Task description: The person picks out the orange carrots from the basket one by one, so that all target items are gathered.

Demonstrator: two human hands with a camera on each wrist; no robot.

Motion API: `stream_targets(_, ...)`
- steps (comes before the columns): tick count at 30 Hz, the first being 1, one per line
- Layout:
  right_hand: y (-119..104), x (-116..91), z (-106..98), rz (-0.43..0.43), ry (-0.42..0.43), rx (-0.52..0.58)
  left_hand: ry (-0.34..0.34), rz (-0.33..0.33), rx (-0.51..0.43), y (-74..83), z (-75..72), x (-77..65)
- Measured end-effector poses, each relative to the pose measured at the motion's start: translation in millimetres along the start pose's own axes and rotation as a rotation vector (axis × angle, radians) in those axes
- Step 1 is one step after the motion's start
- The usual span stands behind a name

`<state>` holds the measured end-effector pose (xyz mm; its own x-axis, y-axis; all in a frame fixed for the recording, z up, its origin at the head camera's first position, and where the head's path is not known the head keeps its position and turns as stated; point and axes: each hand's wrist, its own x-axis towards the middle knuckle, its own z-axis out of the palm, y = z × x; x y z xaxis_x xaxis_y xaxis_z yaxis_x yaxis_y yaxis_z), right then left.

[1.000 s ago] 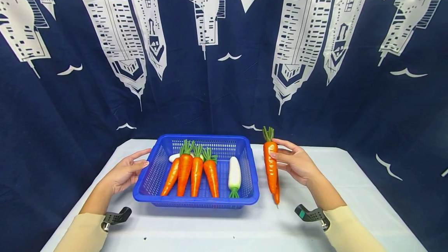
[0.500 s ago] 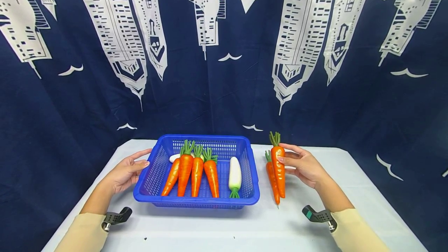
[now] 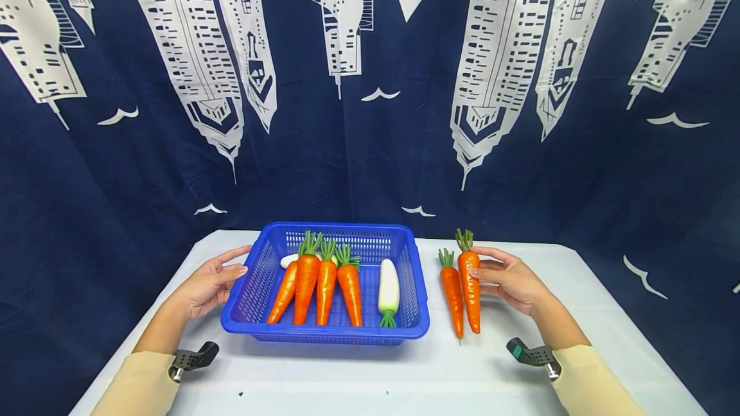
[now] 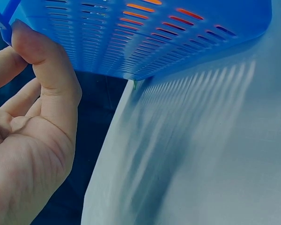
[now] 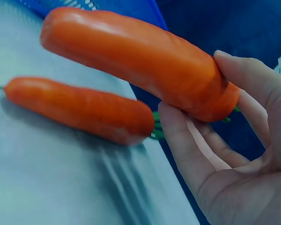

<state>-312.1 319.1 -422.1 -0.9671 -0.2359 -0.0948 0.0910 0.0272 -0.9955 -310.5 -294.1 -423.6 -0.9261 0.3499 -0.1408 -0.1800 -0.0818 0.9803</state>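
Held carrot (image 3: 469, 287) has been shifted rightward beside loose carrot (image 3: 451, 294) laid on worktop (image 3: 324, 377); pinched by right hand (image 3: 511, 281), not released yet. Four carrots (image 3: 306, 284) left in basket (image 3: 324, 331), gripped by left hand (image 3: 208, 284).

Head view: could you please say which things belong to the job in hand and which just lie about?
Likely part of it: held carrot, neighbouring carrot, blue basket, basketed carrots, perhaps white vegetables.
Likely not: dark speck, patterned cloth.
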Motion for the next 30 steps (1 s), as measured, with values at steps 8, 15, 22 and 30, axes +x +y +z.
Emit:
stream_targets(8, 14, 5, -12, 0.039, 0.013, -0.014, -0.004, -0.001, -0.002, -0.3, -0.6, 0.2)
stream_targets(15, 23, 10, -21, 0.046, -0.002, -0.014, -0.004, 0.001, -0.008, -1.7, -1.3, 0.5)
stream_targets(22, 33, 16, -23, 0.066, -0.018, -0.018, -0.007, 0.002, -0.003, -1.5, -1.9, 0.5)
stream_targets(30, 36, 21, -25, 0.102, -0.02, -0.055, -0.01, 0.006, -0.001, -1.7, -2.0, 1.5)
